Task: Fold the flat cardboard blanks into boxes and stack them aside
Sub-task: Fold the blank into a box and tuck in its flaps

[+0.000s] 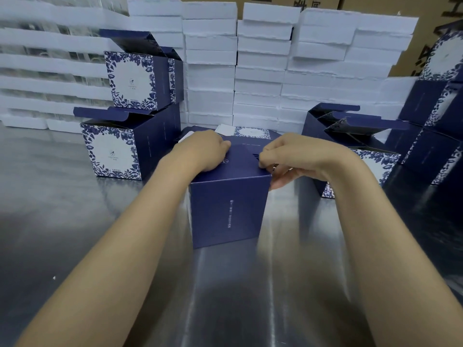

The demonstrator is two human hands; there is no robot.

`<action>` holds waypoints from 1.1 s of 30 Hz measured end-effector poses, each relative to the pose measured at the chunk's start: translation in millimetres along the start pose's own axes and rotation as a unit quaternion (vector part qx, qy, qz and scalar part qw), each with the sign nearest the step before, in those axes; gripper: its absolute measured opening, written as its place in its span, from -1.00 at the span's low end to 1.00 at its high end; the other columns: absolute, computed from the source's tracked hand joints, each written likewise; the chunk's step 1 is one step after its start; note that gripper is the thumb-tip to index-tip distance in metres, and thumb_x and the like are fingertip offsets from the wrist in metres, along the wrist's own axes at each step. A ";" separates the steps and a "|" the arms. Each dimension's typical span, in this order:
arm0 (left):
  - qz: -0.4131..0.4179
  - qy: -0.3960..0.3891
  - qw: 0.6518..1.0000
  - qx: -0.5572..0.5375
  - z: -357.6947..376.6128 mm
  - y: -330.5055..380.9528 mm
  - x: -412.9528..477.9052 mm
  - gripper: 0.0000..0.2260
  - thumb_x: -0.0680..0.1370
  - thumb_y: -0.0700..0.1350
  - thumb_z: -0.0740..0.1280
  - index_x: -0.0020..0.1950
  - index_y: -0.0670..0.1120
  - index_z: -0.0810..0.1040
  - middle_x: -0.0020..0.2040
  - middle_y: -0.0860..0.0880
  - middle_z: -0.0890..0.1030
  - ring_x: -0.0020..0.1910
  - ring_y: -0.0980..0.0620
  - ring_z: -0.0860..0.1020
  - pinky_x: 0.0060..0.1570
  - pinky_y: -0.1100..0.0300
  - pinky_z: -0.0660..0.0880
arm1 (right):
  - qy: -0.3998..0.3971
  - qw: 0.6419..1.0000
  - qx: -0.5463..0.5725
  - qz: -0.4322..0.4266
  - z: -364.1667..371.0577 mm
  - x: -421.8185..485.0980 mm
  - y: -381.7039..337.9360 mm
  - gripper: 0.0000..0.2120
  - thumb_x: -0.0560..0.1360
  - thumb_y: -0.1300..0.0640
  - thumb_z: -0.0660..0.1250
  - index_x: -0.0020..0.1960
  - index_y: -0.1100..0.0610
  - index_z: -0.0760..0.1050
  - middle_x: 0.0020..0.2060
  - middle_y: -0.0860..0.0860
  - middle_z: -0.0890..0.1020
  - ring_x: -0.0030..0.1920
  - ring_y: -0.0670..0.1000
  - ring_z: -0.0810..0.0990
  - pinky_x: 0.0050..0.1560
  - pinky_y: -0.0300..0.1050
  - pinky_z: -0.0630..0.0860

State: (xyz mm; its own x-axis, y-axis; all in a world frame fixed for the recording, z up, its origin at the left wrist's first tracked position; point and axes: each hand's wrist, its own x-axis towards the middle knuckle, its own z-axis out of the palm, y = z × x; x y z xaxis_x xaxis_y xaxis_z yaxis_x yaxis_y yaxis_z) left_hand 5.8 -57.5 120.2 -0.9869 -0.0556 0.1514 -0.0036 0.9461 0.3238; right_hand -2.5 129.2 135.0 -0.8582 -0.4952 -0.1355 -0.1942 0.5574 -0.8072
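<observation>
1. navy cardboard box (225,211) stands upright in the middle of a brushed steel table (62,221), the widest surface in view, close in front of the person.
2. white foam blocks (260,71) are piled in columns along the table's far side, with brown cartons (426,11) behind them.
3. right stack of folded boxes (438,108) rises at the table's right edge; just left of it, open-flapped boxes (363,131) stand lower.
4. left stack holds two folded boxes, the lower box (112,151) on the table and the upper box (132,78) on top of it, both with white, blue-flowered fronts and raised lid flaps.
5. on the navy cardboard box, a plain side with a line of small white print faces the camera, and the top panels are folded down.
6. flat blanks (250,132) lie just behind it, mostly hidden.
7. left hand (203,154) sits on the box top near its far left corner, fingers curled down onto the cardboard.
8. right hand (288,156) pinches the top's right edge, curled fingers above and the thumb against the side below.
</observation>
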 end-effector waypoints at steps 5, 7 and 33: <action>0.062 -0.020 0.997 -0.031 -0.7 -8.7 3.3 -0.68 0.64 0.12 0.12 -0.20 0.02 0.49 -0.19 0.02 0.53 -0.10 -0.04 0.48 -0.14 0.12 0.34 | 0.053 0.998 0.025 0.019 8.6 11.0 3.3 -0.88 0.45 0.16 0.30 -0.26 0.10 0.42 -0.49 -0.07 0.49 -0.45 -0.07 0.57 -0.39 -0.28 0.45; 0.071 -0.023 0.997 -0.033 -0.9 -8.2 3.0 -0.67 0.64 0.13 0.13 -0.10 -0.02 0.56 -0.14 0.01 0.56 -0.09 -0.02 0.49 -0.13 0.13 0.36 | 0.073 0.996 0.044 0.012 10.5 17.4 7.1 -0.82 0.44 0.16 0.31 -0.31 0.07 0.38 -0.52 -0.11 0.46 -0.54 -0.14 0.47 -0.35 -0.27 0.41; 0.134 -0.177 0.974 -0.045 -9.0 15.9 -18.3 -0.29 0.30 0.34 0.43 0.36 0.09 0.37 0.23 0.18 0.42 0.24 0.13 0.42 0.29 0.09 0.37 | 0.142 0.983 0.116 -0.021 12.2 40.3 21.7 -0.81 0.42 0.13 0.31 -0.33 0.07 0.37 -0.54 -0.08 0.43 -0.55 -0.10 0.36 -0.53 -0.34 0.31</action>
State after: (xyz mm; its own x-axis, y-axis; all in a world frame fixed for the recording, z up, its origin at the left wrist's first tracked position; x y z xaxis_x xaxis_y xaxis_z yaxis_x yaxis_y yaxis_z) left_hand 25.3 -44.3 131.0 -0.9442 0.3184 -0.0845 0.2607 0.8790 0.3993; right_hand -35.5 113.2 105.0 -0.9564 -0.2893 0.0398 -0.1464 0.3571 -0.9225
